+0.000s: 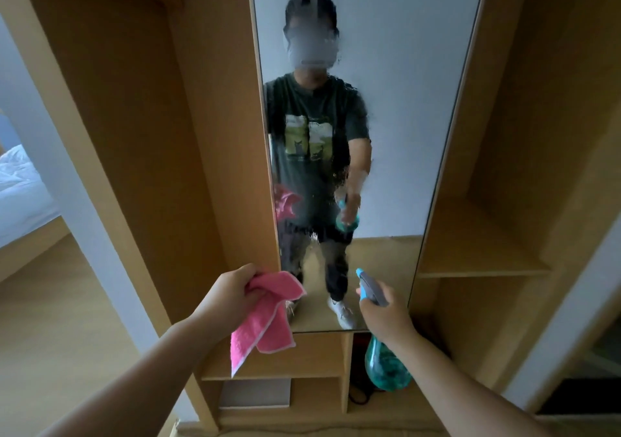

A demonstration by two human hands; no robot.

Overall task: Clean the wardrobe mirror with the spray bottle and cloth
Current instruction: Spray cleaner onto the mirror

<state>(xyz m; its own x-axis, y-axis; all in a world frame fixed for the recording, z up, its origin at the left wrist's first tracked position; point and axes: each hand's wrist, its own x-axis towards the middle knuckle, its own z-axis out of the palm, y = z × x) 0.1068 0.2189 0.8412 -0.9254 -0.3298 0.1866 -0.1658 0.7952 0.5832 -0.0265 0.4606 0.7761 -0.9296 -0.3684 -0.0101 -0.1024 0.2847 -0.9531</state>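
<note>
The tall wardrobe mirror (396, 107) fills the middle of the view, set in a light wooden wardrobe. Its left and centre area is wet and streaked with spray, blurring the reflected person. My left hand (232, 290) grips a pink cloth (265, 319) that hangs down beside the mirror's lower left corner. My right hand (386, 312) holds a teal spray bottle (384, 361) by its neck, with the grey and blue nozzle (368, 283) pointing at the lower part of the mirror.
Open wooden shelves (477, 262) stand right of the mirror, and small compartments (302, 359) sit below it, one with a dark object inside. A tall open wardrobe bay (134, 134) is on the left. A bed with white sheets (20, 188) shows at far left.
</note>
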